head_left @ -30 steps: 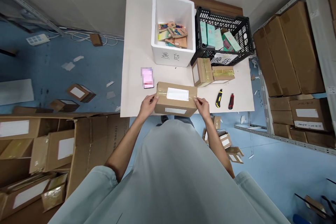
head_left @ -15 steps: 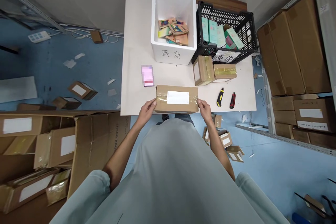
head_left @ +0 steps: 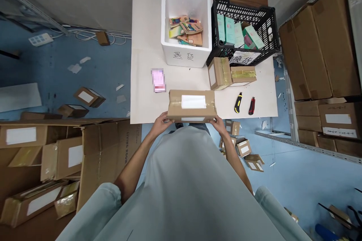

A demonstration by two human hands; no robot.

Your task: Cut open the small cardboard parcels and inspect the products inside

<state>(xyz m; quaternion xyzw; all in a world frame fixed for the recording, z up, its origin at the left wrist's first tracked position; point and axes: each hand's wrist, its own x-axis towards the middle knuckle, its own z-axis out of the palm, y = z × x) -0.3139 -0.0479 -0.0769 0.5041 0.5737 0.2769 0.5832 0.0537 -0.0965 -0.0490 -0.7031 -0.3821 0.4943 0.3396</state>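
Observation:
A taped cardboard box (head_left: 192, 111) with a white label on top is held at the table's front edge, its front side tipped into sight with a second white label. My left hand (head_left: 161, 123) grips the lower left corner. At the lower right corner, my right hand (head_left: 219, 125) is closed on the same box, fingertips under its edge. Right of the box lie a yellow-and-black box cutter (head_left: 238, 103) and a red-and-black box cutter (head_left: 251, 106). A blurred pink item (head_left: 158, 80) lies to the left.
On the white table (head_left: 144, 105) stand a white foam bin (head_left: 186, 55) with booklets and a black crate (head_left: 240, 49) with green boxes. Two taped cartons (head_left: 220, 73) sit before the crate. A large carton (head_left: 107, 154) of parcels is at left, shelving (head_left: 292, 109) at right.
Both hands have shifted from the box's sides down to its lower front corners. The box has tilted slightly, so more of its front face shows.

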